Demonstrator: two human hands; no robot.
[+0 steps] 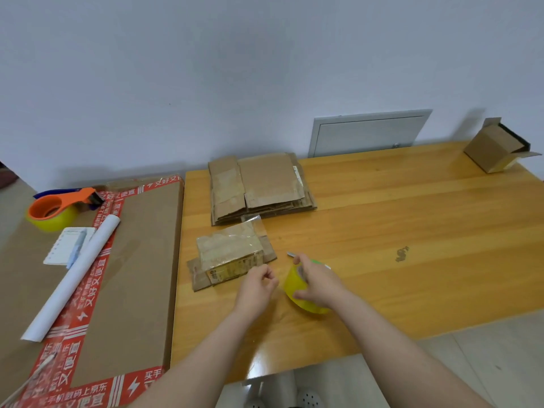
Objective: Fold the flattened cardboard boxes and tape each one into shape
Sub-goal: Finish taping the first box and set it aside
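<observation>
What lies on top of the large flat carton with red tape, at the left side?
An orange tape dispenser, a small notepad with a pen on it, and a white paper roll. The carton surface under them is covered.

Makeshift packing room, wooden table (412,219), flattened cartons (262,187), tape dispenser (56,207)

Notepad (60,250) with pen (77,245), white paper roll (73,278) on red-taped carton (141,260); grey wall hatch (368,132) behind.
</observation>
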